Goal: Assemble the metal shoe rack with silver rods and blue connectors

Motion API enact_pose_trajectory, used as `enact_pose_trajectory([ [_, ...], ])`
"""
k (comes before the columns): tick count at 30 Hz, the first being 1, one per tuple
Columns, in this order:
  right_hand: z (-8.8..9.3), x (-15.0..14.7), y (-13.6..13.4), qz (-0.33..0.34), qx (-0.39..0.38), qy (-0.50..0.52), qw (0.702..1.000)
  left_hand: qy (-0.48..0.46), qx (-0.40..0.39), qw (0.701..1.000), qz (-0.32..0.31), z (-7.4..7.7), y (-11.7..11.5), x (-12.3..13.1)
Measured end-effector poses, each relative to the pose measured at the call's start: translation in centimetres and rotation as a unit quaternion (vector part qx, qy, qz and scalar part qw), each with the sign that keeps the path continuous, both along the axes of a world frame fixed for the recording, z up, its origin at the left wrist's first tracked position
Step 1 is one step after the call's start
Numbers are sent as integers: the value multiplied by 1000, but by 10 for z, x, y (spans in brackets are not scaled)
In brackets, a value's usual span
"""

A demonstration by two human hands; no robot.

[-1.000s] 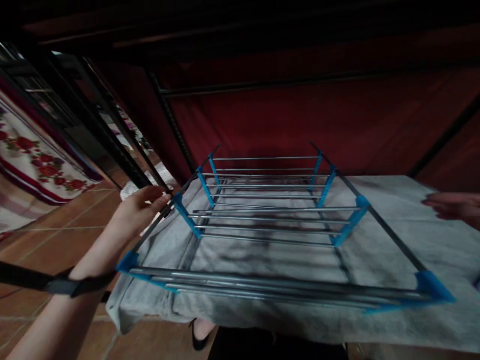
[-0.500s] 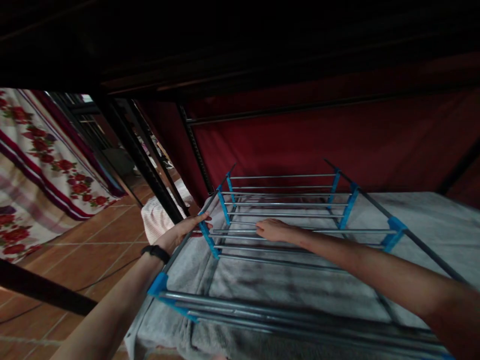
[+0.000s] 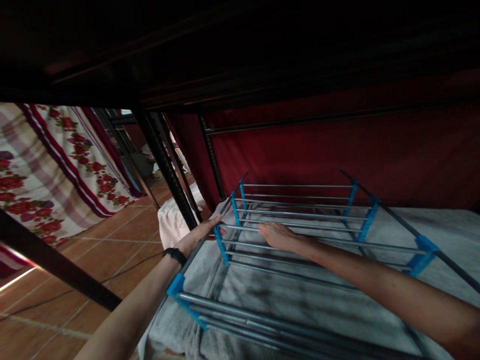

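Note:
A shoe rack (image 3: 292, 276) of grey metal tubes with blue plastic joints lies across the middle and lower right of the view. My left hand (image 3: 205, 231), with a black band on the wrist, is closed around the rack's left side tube at a blue joint (image 3: 221, 246). Farther right, my right hand (image 3: 276, 236) has its fingers wrapped round a cross tube (image 3: 240, 227) that starts from that same joint. My right forearm passes over the rack and hides parts of several tubes.
The rack rests on a bed covered with a grey blanket (image 3: 450, 227). A dark bunk frame (image 3: 165, 165) stands at the left and overhead. Behind hangs a red curtain (image 3: 300, 155). A floral blanket (image 3: 90, 165) hangs left, above the tiled floor (image 3: 123, 260).
My view has turned slightly left, so the rack, bed and hands sit farther right and a little lower. Both hands keep their hold on the same joint and tube.

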State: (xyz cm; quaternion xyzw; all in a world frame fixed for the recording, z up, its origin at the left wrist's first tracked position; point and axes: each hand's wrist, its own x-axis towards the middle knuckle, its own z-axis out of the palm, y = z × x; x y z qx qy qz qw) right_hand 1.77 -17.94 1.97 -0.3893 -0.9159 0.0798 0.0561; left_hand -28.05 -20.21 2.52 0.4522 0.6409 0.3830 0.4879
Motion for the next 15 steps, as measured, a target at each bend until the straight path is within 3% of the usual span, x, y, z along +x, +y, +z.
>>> enact_pose_trajectory([
  [7,-4,0,-4,-20,8,16,1000,11,-36,999,22,-1,11,1],
  [15,-1,3,-7,-9,26,3,1000,53,-17,997,55,10,6,11],
])
